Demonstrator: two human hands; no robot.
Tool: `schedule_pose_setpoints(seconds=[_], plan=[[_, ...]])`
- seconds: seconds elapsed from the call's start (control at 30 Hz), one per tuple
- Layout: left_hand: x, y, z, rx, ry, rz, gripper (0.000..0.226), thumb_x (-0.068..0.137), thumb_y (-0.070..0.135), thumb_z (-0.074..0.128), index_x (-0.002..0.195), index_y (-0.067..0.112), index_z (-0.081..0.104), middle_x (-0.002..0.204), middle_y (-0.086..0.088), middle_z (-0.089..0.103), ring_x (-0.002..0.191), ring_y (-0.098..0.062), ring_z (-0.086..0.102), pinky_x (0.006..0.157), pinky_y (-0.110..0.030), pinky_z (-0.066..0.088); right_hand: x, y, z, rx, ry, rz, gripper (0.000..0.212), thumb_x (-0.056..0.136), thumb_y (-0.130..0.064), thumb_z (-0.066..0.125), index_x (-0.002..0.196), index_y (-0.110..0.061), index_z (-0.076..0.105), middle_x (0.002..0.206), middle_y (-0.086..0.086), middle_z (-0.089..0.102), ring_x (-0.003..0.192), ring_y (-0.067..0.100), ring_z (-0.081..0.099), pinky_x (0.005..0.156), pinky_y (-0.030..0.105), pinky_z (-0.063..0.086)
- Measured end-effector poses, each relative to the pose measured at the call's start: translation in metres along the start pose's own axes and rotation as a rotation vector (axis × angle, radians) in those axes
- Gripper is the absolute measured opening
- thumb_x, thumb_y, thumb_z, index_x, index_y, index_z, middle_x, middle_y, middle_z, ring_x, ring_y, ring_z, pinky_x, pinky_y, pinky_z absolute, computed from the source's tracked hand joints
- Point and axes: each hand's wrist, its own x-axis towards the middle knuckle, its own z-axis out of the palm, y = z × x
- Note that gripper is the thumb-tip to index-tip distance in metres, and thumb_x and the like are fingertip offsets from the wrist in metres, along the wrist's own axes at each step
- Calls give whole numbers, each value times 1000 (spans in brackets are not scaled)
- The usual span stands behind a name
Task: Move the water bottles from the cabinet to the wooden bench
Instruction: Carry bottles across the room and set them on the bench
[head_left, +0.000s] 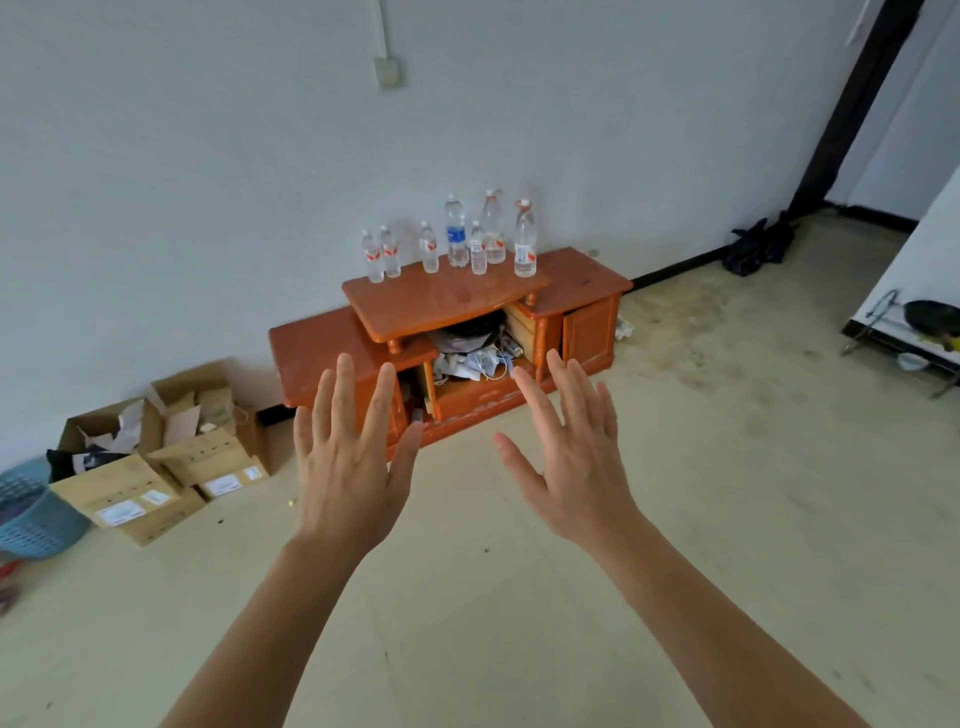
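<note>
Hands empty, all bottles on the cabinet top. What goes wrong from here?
1. The blue-labelled clear plastic bottle, small clear plastic bottle and tall red-capped clear bottle stand bunched together on the orange-brown wooden cabinet; gripping one may topple a neighbour.
2. The left hand and right hand are open and empty; taking several bottles at once risks a drop.
3. The drop-off spot is out of view; the open cardboard boxes on the floor could trip the carry.

Water bottles atop cabinet; left hand, right hand spread, empty
</note>
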Motion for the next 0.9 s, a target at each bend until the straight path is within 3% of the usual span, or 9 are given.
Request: schedule_pose_setpoints(seconds=[0.37, 0.57, 0.63, 0.9], plan=[[202, -19, 139, 41, -125, 14, 70, 99, 65, 13, 159, 31, 16, 169, -9, 5, 155, -32, 6, 121, -60, 13, 162, 125, 140, -8, -20, 96, 69, 101, -60, 41, 160, -29, 25, 169, 11, 16, 156, 29, 10, 124, 56, 14], [358, -18, 205, 97, -162, -56, 67, 101, 65, 17, 159, 36, 1, 169, -9, -6, 155, -32, -2, 120, -61, 10, 309, 214, 221, 71, -57, 145, 70, 101, -61, 41, 160, -29, 22, 168, 13, 15, 156, 32, 10, 124, 54, 8], [397, -22, 214, 111, -135, -86, 70, 100, 64, 21, 160, 36, -1, 169, -9, -8, 155, -32, -3, 121, -62, 11, 355, 226, 237, 114, -56, 120, 70, 101, -62, 41, 160, -29, 22, 168, 12, 15, 156, 33, 11, 124, 50, 5], [522, -77, 276, 88, -153, -238, 72, 98, 67, 21, 160, 37, -2, 168, -9, -10, 155, -32, -4, 120, -60, 10, 500, 250, 339, 228, -188, 31, 72, 101, -62, 39, 161, -28, 21, 170, 11, 11, 156, 32, 9, 124, 54, 12]])
